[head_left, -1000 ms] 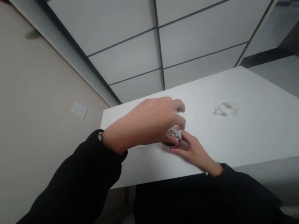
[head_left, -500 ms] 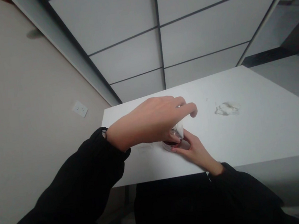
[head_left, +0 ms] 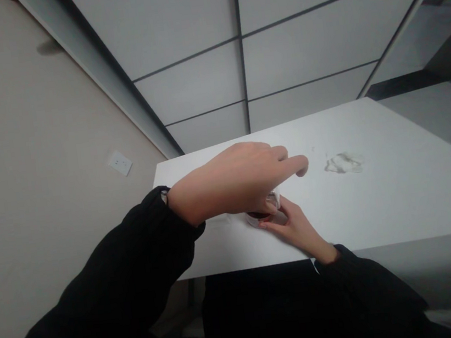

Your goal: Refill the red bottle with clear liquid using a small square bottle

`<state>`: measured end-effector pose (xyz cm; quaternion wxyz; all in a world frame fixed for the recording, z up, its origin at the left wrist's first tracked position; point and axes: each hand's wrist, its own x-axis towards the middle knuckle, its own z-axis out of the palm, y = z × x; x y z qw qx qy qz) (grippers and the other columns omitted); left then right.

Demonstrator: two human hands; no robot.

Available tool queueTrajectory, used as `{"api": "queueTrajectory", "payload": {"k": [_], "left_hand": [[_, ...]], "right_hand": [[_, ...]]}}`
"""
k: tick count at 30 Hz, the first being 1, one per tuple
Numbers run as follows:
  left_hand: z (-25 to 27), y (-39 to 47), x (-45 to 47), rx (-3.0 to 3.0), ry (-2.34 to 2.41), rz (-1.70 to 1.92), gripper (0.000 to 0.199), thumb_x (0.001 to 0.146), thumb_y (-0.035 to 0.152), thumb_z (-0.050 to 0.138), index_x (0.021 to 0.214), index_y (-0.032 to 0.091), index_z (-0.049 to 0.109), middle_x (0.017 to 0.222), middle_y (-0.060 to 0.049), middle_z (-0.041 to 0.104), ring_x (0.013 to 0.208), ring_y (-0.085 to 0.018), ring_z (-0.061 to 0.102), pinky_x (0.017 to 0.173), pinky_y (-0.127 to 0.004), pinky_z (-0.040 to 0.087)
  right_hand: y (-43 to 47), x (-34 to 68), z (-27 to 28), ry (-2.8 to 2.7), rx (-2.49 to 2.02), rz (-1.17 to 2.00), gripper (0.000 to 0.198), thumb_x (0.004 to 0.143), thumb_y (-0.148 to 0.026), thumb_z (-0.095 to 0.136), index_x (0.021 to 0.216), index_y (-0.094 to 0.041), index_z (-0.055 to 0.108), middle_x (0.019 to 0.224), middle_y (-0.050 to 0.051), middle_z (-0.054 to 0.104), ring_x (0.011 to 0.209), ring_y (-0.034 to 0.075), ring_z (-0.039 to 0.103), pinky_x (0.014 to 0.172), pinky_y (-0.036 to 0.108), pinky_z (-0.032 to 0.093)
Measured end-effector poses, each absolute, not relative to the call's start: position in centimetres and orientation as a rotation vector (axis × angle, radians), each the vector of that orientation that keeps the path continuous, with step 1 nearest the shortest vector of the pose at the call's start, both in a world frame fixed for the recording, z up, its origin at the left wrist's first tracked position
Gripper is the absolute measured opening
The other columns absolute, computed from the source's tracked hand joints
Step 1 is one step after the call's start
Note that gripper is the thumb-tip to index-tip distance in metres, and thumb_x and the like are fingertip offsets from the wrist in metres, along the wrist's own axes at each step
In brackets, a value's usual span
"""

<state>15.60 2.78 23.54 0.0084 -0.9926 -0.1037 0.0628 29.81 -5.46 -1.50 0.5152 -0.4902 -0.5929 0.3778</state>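
Observation:
My right hand (head_left: pixel 297 229) rests on the white table with thumb and fingers closed around a small round container (head_left: pixel 255 220), which looks clear at the rim and dark red inside. Over it, palm down, reaches my left hand (head_left: pixel 237 181). Its thumb and a finger pinch a crumpled white and shiny piece (head_left: pixel 273 198), right above the container's opening. One finger of that hand juts out, bent at the tip. My left hand hides much of the container and of the crumpled piece, so the piece's exact kind does not show.
A flattened, see-through whitish scrap (head_left: pixel 343 163) lies farther right on the white table (head_left: pixel 411 189). Beyond the table's far edge stand pale panelled doors (head_left: pixel 186 30) with dark strips. A wall with a socket (head_left: pixel 120 163) runs along the left.
My left hand has shifted slightly to the right over the container, with the crumpled piece still pinched. My right hand and the container stay in place.

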Motion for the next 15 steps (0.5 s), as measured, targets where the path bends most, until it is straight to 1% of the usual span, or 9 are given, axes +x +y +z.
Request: {"api": "queueTrajectory", "payload": {"k": [4, 11, 15], "left_hand": [[23.53, 2.8, 15.8, -3.082, -0.31, 0.214, 0.042, 0.094, 0.022, 0.077, 0.133, 0.02, 0.062, 0.121, -0.011, 0.075, 0.103, -0.025, 0.069, 0.075, -0.033, 0.044], [23.79, 2.64, 16.34, -3.05, -0.29, 0.244, 0.044, 0.092, 0.021, 0.078, 0.132, 0.018, 0.062, 0.117, -0.011, 0.076, 0.099, -0.026, 0.069, 0.071, -0.033, 0.043], [23.82, 2.61, 16.52, -3.049, -0.286, 0.253, 0.043, 0.092, 0.02, 0.078, 0.132, 0.018, 0.062, 0.117, -0.012, 0.076, 0.099, -0.026, 0.07, 0.071, -0.032, 0.044]], "right_hand": [[-5.32, 29.85, -1.51, -1.439, -1.189, 0.88, 0.062, 0.084, -0.048, 0.088, 0.137, -0.024, 0.069, 0.134, 0.015, 0.075, 0.133, 0.041, 0.066, 0.114, 0.065, 0.051], [-5.27, 29.9, -1.64, -1.452, -1.183, 0.869, 0.058, 0.084, -0.049, 0.088, 0.134, -0.024, 0.071, 0.134, 0.014, 0.075, 0.125, 0.04, 0.07, 0.11, 0.064, 0.054], [-5.25, 29.83, -1.69, -1.45, -1.181, 0.87, 0.057, 0.084, -0.049, 0.088, 0.133, -0.025, 0.071, 0.131, 0.014, 0.076, 0.121, 0.04, 0.071, 0.108, 0.064, 0.055]]}}
